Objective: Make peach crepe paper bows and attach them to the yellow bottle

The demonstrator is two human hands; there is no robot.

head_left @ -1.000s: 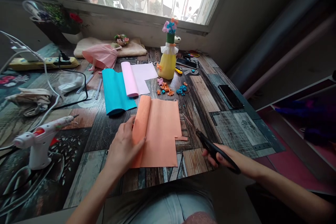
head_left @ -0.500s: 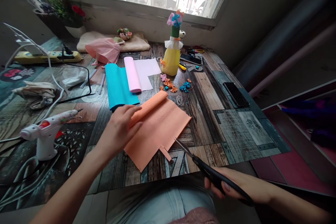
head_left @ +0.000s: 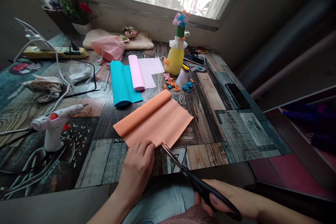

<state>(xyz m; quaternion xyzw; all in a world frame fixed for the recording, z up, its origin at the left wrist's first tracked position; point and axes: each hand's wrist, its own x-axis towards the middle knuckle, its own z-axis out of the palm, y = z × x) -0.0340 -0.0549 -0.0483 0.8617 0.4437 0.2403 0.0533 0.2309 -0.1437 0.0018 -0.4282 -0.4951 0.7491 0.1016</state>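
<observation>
Orange crepe paper (head_left: 157,122), partly rolled along its far left side, lies unrolled towards me on the table. My left hand (head_left: 139,164) is closed on its near edge, fingers curled with the paper under them. In my right hand (head_left: 217,197) are black-handled scissors (head_left: 185,172), their tips at the notch in the paper's near edge, just right of my left fingers. Beyond the orange sheet lie a blue crepe paper roll (head_left: 123,84) and a pink crepe paper roll (head_left: 136,72).
A white glue gun (head_left: 54,124) stands at left among cables. Behind are a yellow decorated bottle (head_left: 174,61), several small paper flowers (head_left: 173,83), a doll (head_left: 111,47) and a power strip (head_left: 60,52). A phone (head_left: 237,95) lies at right.
My left hand has come from the rolled part down to the paper's near edge and gripped it. The scissors have moved left and nearer, to the notch.
</observation>
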